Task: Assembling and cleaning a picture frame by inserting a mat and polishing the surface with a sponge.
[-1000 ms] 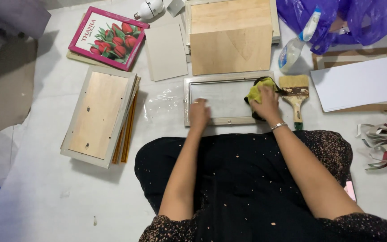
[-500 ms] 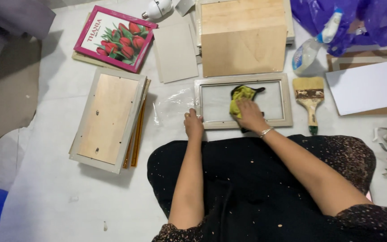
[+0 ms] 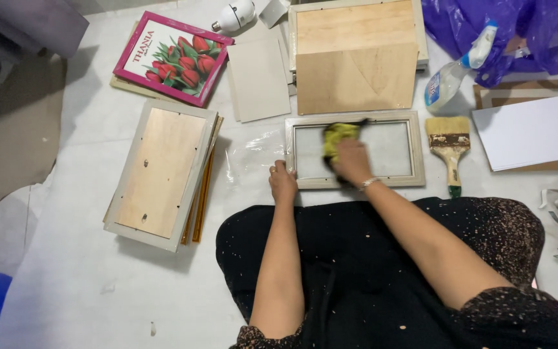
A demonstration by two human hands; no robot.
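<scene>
Lying on the white floor [image 3: 66, 284] with its long axis left-right, the pale picture frame [image 3: 354, 150] sits just ahead of the knees. Right hand [image 3: 351, 161] presses a yellow cloth [image 3: 336, 137], fingers closed over it, onto the glass; left hand [image 3: 283, 183] curls on the frame's near-left corner. A paintbrush [image 3: 449, 147] lies just beside it on the right.

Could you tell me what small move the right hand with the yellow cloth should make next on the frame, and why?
Probably a sweep of the yellow cloth rightward across the glass. The right hand presses it on the left part of the picture frame, so the right part of the pane lies uncovered. The left hand steadies the frame's lower-left corner, so the frame should stay put.
</scene>
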